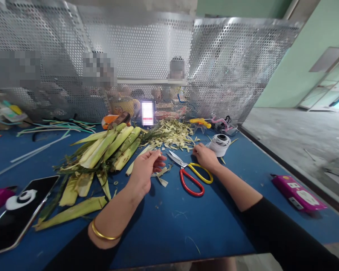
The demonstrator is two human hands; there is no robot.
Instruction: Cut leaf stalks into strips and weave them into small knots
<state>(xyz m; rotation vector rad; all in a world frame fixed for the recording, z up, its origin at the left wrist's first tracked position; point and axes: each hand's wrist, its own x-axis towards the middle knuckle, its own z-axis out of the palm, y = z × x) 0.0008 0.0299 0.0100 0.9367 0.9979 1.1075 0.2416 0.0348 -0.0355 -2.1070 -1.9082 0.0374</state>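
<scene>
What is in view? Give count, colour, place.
Table: one, blue, foreground
Perforated metal barrier: one, silver, behind
Wall: one, green, right
Looped steel scissors: one, red and yellow, centre
Long leafy husks: one pile, green, left
Shredded husk bits: one heap, pale green, back
Round spool: one, white, right of scissors
Rectangular packs: two, magenta, far left, far right
Flat phone: one, black, front left
Lit screen: one, white, back
Thin strips: several, teal and white, left
Plastic tool: one, yellow, back right
Blurred figures: several, colours unclear, behind
Left hand: one, black sleeve, beside scissors
Right hand: one, black sleeve, by spool
</scene>
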